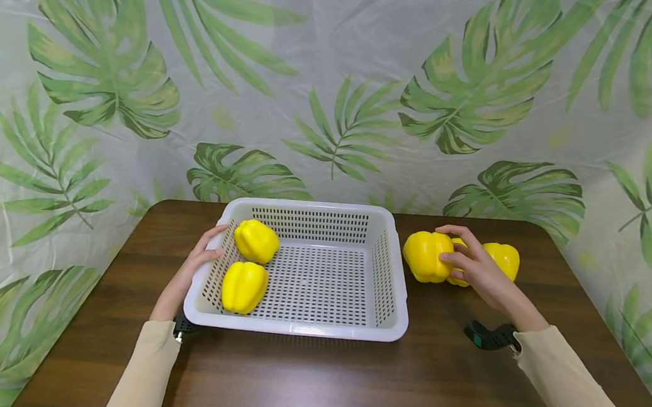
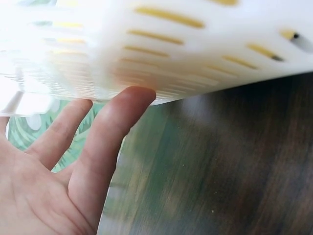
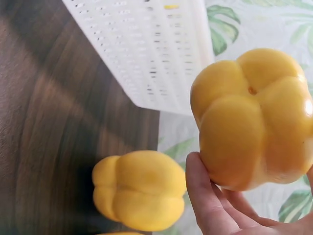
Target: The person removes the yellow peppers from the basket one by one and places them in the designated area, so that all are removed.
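My right hand [image 1: 485, 274] holds a yellow bell pepper [image 1: 427, 257] just right of the white plastic basket [image 1: 294, 329]. In the right wrist view the held bell pepper [image 3: 249, 122] shows its lobed bottom, with fingertips against its lower side. Behind that hand are two more yellow bell peppers, one [image 1: 502, 259] at the right and another [image 1: 459, 253] mostly hidden. On the basket's left side rests my left hand [image 1: 181, 278], its thumb [image 2: 115, 132] and fingers extended against the outer wall. Inside the basket, at its left, lie two yellow bell peppers, one [image 1: 256, 241] behind the other [image 1: 244, 287].
The basket has slotted walls and a slotted floor and stands on a dark brown wooden table [image 1: 302, 385]. A leaf-patterned cloth [image 1: 359, 54] hangs behind the table. Black straps [image 1: 489, 336] circle both wrists below beige sleeves.
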A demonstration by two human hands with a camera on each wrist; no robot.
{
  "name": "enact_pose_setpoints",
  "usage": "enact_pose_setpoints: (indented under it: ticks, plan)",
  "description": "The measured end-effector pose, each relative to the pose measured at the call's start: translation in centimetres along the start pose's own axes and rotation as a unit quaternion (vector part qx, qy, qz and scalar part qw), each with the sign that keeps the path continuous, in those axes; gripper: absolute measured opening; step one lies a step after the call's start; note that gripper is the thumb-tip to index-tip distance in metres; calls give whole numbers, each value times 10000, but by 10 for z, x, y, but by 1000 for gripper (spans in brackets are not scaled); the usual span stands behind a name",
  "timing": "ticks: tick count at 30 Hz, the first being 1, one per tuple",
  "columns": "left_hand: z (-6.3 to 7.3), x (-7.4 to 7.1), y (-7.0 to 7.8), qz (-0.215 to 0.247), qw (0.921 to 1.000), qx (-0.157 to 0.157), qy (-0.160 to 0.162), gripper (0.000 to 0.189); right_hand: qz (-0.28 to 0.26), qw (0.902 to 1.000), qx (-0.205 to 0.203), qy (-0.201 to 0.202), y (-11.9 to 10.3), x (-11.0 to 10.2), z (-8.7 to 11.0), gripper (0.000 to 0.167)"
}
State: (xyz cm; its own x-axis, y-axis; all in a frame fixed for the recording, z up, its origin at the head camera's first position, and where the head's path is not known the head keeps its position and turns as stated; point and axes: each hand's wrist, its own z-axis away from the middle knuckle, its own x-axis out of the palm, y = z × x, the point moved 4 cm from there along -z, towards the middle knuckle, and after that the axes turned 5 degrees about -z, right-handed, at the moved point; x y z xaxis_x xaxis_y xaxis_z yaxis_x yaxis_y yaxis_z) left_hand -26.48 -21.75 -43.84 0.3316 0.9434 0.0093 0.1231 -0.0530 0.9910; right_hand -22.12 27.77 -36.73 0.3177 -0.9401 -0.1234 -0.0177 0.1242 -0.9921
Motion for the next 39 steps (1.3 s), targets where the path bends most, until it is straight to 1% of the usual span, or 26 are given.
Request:
enact_pose_setpoints:
  ticks: [12,18,22,31,39]
  plan:
    - [-1,-1,-1,-85,9999,91,21,52,-165,9999,43,-1,19,-7,7,40]
    - [-1,-1,-2,-73,9999,98,25,52,-40,9997,219,56,29,-11,9,43]
    - [0,-1,-1,-48,10000,78,16,51,82,9995,283,81,38,-14,10,42]
    - [0,0,0,8,10000,71,2,51,46,9993,372,23,48,-13,14,43]
    - [0,0,0,-10,10000,84,17,52,418,9983,393,94,52,-14,19,46]
